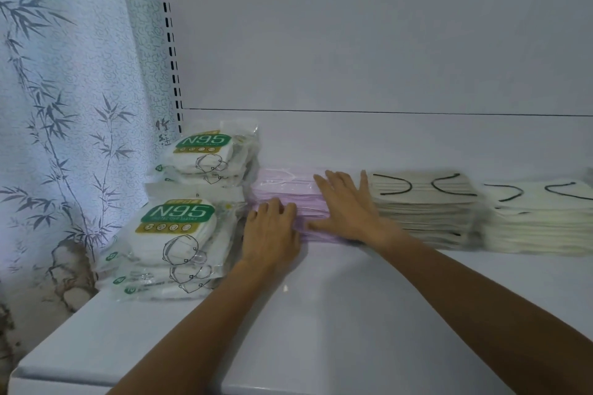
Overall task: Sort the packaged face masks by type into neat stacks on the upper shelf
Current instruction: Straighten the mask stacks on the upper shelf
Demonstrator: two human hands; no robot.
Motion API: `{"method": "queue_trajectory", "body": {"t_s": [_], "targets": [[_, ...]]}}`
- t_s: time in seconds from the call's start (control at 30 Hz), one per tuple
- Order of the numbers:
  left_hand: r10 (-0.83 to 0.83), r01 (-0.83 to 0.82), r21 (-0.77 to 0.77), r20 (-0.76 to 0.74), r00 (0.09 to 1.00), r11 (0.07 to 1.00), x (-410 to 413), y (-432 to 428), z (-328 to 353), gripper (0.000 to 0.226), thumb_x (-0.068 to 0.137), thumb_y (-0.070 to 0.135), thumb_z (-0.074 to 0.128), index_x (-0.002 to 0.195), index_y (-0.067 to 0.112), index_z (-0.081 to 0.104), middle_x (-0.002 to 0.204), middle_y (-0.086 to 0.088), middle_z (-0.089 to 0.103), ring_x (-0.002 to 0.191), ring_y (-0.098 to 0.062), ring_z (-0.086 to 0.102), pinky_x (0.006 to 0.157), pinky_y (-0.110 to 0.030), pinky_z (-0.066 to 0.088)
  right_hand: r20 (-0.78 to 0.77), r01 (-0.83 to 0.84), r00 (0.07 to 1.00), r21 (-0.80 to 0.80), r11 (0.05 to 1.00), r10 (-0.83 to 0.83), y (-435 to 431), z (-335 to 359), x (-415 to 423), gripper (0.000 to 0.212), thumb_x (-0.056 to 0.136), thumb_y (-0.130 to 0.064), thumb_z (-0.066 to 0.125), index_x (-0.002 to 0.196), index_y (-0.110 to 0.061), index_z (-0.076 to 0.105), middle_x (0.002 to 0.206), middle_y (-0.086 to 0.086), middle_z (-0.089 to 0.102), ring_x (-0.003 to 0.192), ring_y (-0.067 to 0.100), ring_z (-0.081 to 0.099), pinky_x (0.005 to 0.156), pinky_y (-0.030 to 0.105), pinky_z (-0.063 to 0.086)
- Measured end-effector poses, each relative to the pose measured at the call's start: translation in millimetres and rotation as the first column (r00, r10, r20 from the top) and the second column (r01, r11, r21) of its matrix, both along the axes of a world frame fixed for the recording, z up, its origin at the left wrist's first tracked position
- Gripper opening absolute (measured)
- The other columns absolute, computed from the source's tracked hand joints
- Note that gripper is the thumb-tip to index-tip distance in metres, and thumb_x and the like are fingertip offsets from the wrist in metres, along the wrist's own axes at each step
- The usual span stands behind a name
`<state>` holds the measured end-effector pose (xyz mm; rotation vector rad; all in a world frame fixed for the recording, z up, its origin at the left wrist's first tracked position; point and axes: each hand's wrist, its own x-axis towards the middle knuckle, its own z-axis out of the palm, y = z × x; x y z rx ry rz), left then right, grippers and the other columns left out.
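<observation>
The stack of lilac face masks [282, 184] in clear wrappers is sitting mid-row on the white shelf [353, 314], toward the far side. The right hand [349, 205] is lying flat on top of it, fingers spread and straight, thumb running along the near face; its grip is released, pressing only. The left hand [272, 234] is resting on the near-left corner of the stack, fingers lightly bent over the top edge, its grip likewise released rather than clenched.

The stack's left side is sitting just beside the near pile of N95 mask packs [173, 240]; a second N95 pile [208, 154] is standing farther back against the slotted upright [170, 42]. On the right it is meeting a stack of cream masks with black ear loops [423, 202], though the right hand is hiding the joint. A further cream stack [539, 218] is sitting just beside that, reaching the right frame edge.

A broad strip of shelf is lying between the row and the near edge, crossed by both forearms. A plain back panel [385, 42] is rising behind; a bamboo-print curtain [64, 106] is hanging at left.
</observation>
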<state>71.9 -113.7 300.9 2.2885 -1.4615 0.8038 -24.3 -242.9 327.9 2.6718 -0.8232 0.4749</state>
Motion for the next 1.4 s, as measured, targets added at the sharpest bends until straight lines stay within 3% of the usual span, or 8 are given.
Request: {"method": "queue_trajectory", "body": {"t_s": [0.1, 0.3, 0.57, 0.8, 0.97, 1.07, 1.3, 1.4], "targets": [[-0.033, 0.049, 0.104, -0.156, 0.987, 0.993, 4, -1, -5, 0.029, 0.089, 0.026, 0.044, 0.116, 0.018, 0.051, 0.115, -0.005, 0.056, 0.109, -0.027, 0.053, 0.086, -0.034, 0.039, -0.02, 0.005, 1.0, -0.041, 0.999, -0.006, -3, 0, -1, 0.089, 0.085, -0.067, 0.043, 0.151, -0.021, 0.006, 0.158, 0.008, 0.006, 0.145, 0.026, 0.004, 0.112, 0.06, -0.004], [-0.243, 0.337, 0.212, -0.371, 0.896, 0.917, -5, -13, -14, 0.04, 0.082, 0.021, 0.053, 0.121, 0.023, 0.057, 0.125, -0.002, 0.057, 0.115, -0.024, 0.053, 0.087, -0.028, 0.042, -0.076, -0.029, 0.997, -0.013, 0.999, 0.028, 2, 3, 0, 0.08, 0.089, -0.064, 0.036, 0.151, -0.022, 0.006, 0.157, 0.01, 0.011, 0.144, 0.026, 0.01, 0.112, 0.059, -0.005], [-0.238, 0.333, 0.238, -0.354, 0.905, 0.912, -13, -29, -16, 0.062, 0.085, 0.026, 0.055, 0.142, 0.016, 0.033, 0.14, -0.011, 0.038, 0.117, -0.03, 0.048, 0.086, -0.035, 0.044, -0.094, -0.026, 0.995, -0.039, 0.999, 0.022, 4, 3, 14, 0.065, 0.097, -0.054, 0.027, 0.151, -0.021, 0.009, 0.157, 0.012, 0.013, 0.145, 0.029, 0.007, 0.113, 0.06, -0.005], [-0.174, 0.245, 0.189, -0.328, 0.928, 0.951, -33, -6, -5, 0.041, 0.086, 0.04, 0.055, 0.123, 0.025, 0.051, 0.123, -0.001, 0.052, 0.112, -0.022, 0.052, 0.091, -0.029, 0.04, 0.103, -0.16, 0.98, -0.108, 0.981, 0.171, 11, 10, -25, 0.066, 0.095, -0.047, 0.042, 0.15, -0.017, 0.02, 0.156, 0.006, 0.021, 0.144, 0.02, 0.015, 0.116, 0.043, -0.005], [-0.125, 0.2, 0.2, -0.336, 0.934, 0.959, -81, 24, -2, 0.04, 0.088, 0.041, 0.053, 0.124, 0.024, 0.051, 0.125, 0.001, 0.049, 0.113, -0.02, 0.05, 0.093, -0.031, 0.04, 0.302, -0.2, 0.934, -0.001, 0.98, 0.191, 34, -3, -79, 0.059, 0.091, -0.024, 0.053, 0.145, -0.013, 0.033, 0.149, 0.009, 0.035, 0.139, 0.023, 0.029, 0.115, 0.042, 0.015], [-0.145, 0.208, 0.161, -0.334, 0.931, 0.965, -125, 35, -5, 0.039, 0.089, 0.038, 0.052, 0.125, 0.022, 0.051, 0.126, -0.001, 0.049, 0.113, -0.02, 0.051, 0.091, -0.029, 0.039, 0.296, -0.23, 0.931, 0.016, 0.973, 0.215, 45, -15, -132, 0.058, 0.085, -0.016, 0.057, 0.141, -0.009, 0.04, 0.142, 0.013, 0.044, 0.132, 0.029, 0.039, 0.11, 0.042, 0.026], [-0.227, 0.232, -0.027, -0.343, 0.912, 0.972, -252, 51, -23, 0.034, 0.09, 0.032, 0.051, 0.121, 0.018, 0.053, 0.122, -0.004, 0.051, 0.107, -0.022, 0.052, 0.086, -0.031, 0.042, 0.239, 0.02, 0.97, 0.07, 0.997, -0.036, 74, -40, -280, 0.054, 0.096, -0.033, 0.042, 0.147, -0.019, 0.028, 0.15, 0.001, 0.033, 0.137, 0.019, 0.027, 0.114, 0.046, 0.014], [-0.34, 0.33, -0.085, -0.32, 0.885, 0.94, -304, 62, -41, 0.032, 0.088, 0.026, 0.053, 0.119, 0.017, 0.055, 0.119, -0.003, 0.054, 0.101, -0.021, 0.055, 0.08, -0.031, 0.045, 0.272, 0.064, 0.959, 0.055, 0.996, -0.077, 85, -56, -336, 0.051, 0.091, -0.027, 0.049, 0.14, -0.013, 0.041, 0.143, 0.008, 0.042, 0.131, 0.027, 0.038, 0.107, 0.047, 0.023]]}}
